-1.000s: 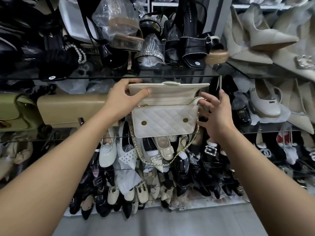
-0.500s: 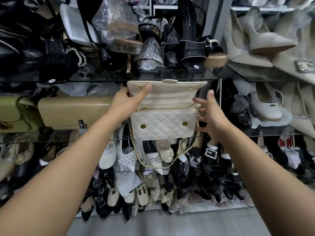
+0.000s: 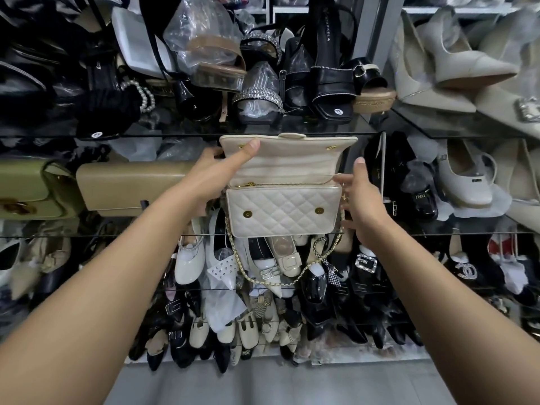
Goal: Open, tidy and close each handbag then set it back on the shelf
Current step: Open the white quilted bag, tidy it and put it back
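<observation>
With the left hand (image 3: pixel 213 171) pinching up the flap (image 3: pixel 286 162) of the cream quilted leather handbag (image 3: pixel 283 211), the spread-fingered right hand (image 3: pixel 362 200) is bracing its right end, unzipping likely next.

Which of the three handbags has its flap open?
The cream quilted handbag, held by the left hand: its flap is lifted, showing the zip. The tan handbag and the olive handbag are closed.

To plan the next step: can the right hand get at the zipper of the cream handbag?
Probably yes. The left hand holds the flap up, so the zipper lies bare beside the open right hand.
</observation>
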